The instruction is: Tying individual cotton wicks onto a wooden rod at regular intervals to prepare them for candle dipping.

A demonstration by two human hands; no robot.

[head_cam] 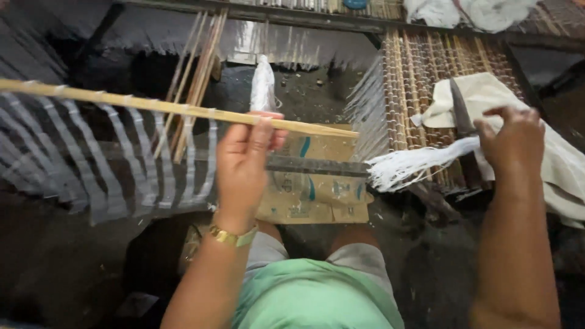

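A person's left hand point(244, 161) pinches a long, smooth bamboo stick point(177, 108) strung with pale, flat strips point(122, 164) hanging below it. The right hand point(512, 141), curled shut, grips a soft bundle of white threads point(420, 163) beside a ribbed bamboo mat point(420, 73).

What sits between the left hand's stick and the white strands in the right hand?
Only an open gap over the cardboard and a dark metal bar. The left hand grips the bamboo stick; its tip ends short of the white strand bundle pinched by the right hand.
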